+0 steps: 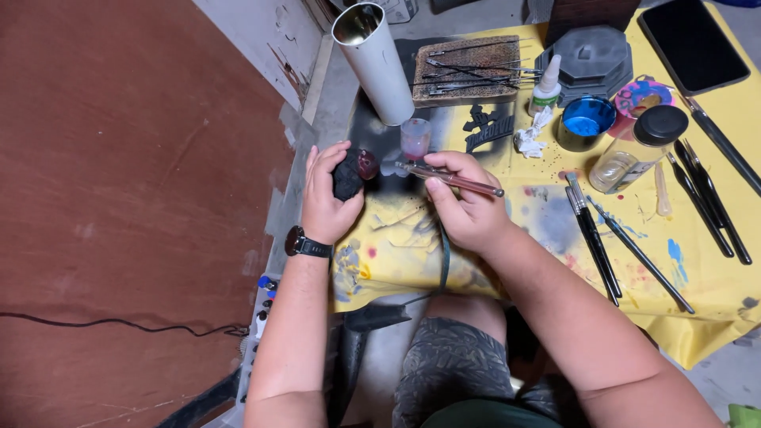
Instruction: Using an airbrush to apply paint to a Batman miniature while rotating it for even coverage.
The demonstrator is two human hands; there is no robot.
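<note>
A yellow, paint-stained cloth (705, 277) covers a low table, with a brown board (119, 198) to the left and grey floor beyond. On the cloth lie about seven long brushes (626, 246) at the right, one white tube (375, 63) standing far left, one brown pad (468, 71) bearing thin metal tools, one small dropper bottle (547, 87), one blue cup (587, 120), one glass bottle (634, 150) with a black cap, and one dark phone (694, 43) at the far right corner. The left hand (326, 194), a watch (305, 244) on its wrist, is curled closed around a small black figure (349, 176) with a red part, held over the cloth's left edge. The right hand (468, 202) grips an airbrush (448, 176) pen-like, fingers closed on it, its tip and small cup (415, 139) pointed left, just beside the figure. Both forearms reach forward from the near edge, above the person's knees.
</note>
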